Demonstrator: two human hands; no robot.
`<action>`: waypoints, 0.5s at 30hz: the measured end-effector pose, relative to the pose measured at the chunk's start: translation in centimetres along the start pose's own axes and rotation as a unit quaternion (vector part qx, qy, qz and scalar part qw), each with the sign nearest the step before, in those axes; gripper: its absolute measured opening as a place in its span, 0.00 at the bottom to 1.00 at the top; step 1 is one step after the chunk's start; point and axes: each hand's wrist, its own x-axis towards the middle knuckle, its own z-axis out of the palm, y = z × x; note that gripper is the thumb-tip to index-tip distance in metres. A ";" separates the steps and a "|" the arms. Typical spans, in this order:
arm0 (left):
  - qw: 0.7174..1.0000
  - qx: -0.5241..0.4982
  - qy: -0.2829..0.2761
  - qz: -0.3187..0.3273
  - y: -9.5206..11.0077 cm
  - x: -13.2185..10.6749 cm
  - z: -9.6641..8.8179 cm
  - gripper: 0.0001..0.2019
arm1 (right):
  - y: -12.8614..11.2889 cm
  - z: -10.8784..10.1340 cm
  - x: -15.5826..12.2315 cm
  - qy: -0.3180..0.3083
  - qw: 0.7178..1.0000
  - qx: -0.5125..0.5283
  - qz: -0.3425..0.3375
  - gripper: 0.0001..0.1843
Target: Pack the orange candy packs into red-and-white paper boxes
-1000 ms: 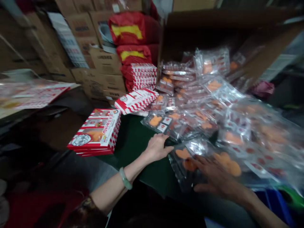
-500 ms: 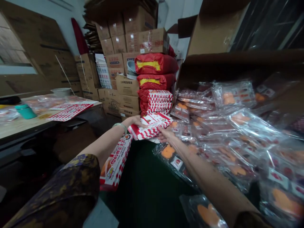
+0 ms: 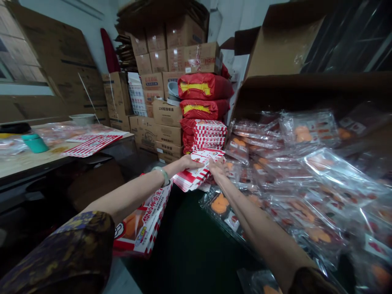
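A low stack of flat red-and-white striped cartons (image 3: 188, 179) lies ahead of me at the far end of the dark green surface. My left hand (image 3: 190, 162), with a pale bangle on its wrist, grips the upper carton from the left, thumb on top. On the right edge of the same carton my right hand (image 3: 218, 168) closes, fingertips partly hidden. Nearer me on the left stands a formed striped box (image 3: 150, 220) with printed lettering and a picture. Clear plastic packs (image 3: 220, 203) with orange pieces and small sachets lie beside my right forearm.
Many clear packs (image 3: 306, 196) are heaped on the right before a large open cardboard box (image 3: 275, 87). Striped boxes (image 3: 211, 132) are stacked ahead by red sacks (image 3: 206, 86). A table (image 3: 18, 165) at left bears a teal cup (image 3: 36, 143) and a printed striped sheet (image 3: 93, 145).
My left hand has moved right across the carton, and my right hand has shifted slightly up along its edge. The upper carton now sits skewed on the stack. The view has shifted slightly.
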 end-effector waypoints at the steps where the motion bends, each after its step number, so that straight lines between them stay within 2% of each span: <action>1: 1.000 0.005 -0.009 -0.008 0.4 -0.4 0.1 0.12 | -0.2 -0.2 -0.2 0.006 1.000 0.009 -0.011 0.23; 4: 1.000 0.018 -0.018 -0.013 1.6 -1.5 0.2 0.12 | -1.0 -0.5 -0.4 0.008 0.997 0.058 -0.051 0.20; 7: 1.000 0.028 -0.008 -0.008 2.6 -2.1 -0.1 0.12 | -2.1 -0.7 -0.1 -0.016 0.986 0.137 -0.093 0.18; 10: 0.998 0.030 0.044 0.016 3.6 -2.3 -1.0 0.19 | -2.7 -1.4 0.3 -0.036 0.965 0.220 -0.135 0.18; 13: 0.991 0.030 0.123 0.040 4.2 -2.9 -1.2 0.27 | -1.2 -3.7 -0.3 -0.051 0.948 0.267 -0.167 0.21; 15: 0.988 0.022 0.146 0.044 4.1 -4.0 0.1 0.27 | 1.1 -6.2 -1.2 -0.063 0.944 0.267 -0.183 0.25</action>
